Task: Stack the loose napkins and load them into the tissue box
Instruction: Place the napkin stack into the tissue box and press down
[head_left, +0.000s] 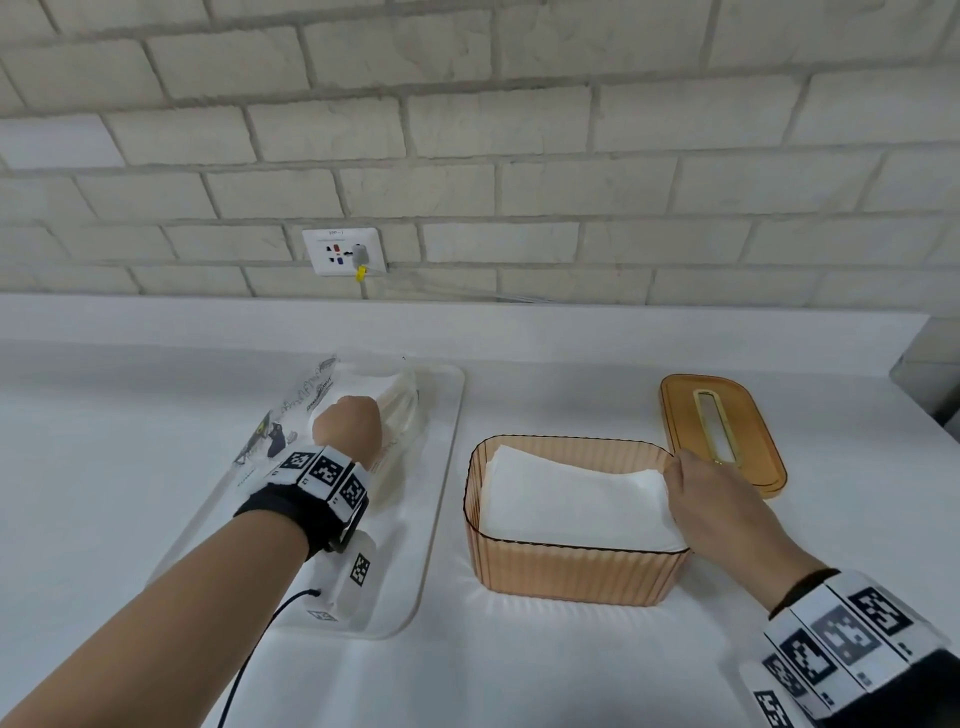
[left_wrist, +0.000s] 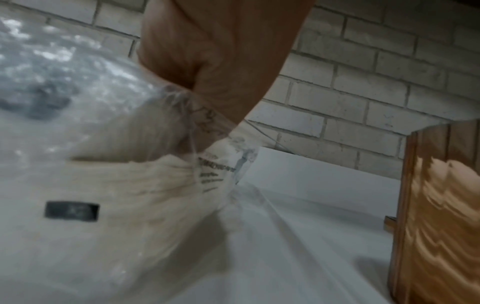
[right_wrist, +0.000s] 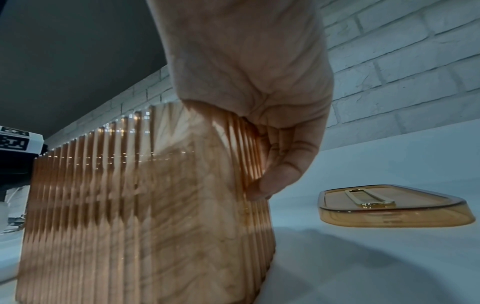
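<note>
Loading step: left hand (head_left: 347, 427) grasps napkins (head_left: 397, 402) in their pack; right hand (head_left: 714, 501) grips the box (head_left: 571, 571) rim, steadying. Next: lift them across into it.

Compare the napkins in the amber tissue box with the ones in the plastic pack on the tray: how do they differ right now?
The napkins in the tissue box lie flat and uncovered in a neat stack; the napkins in the plastic pack sit bunched inside clear printed wrap. The box stack sits within the tissue box on the counter; the pack lies on the white tray. The right hand holds the box's right rim; the left hand reaches into the pack. Both are white.
</note>
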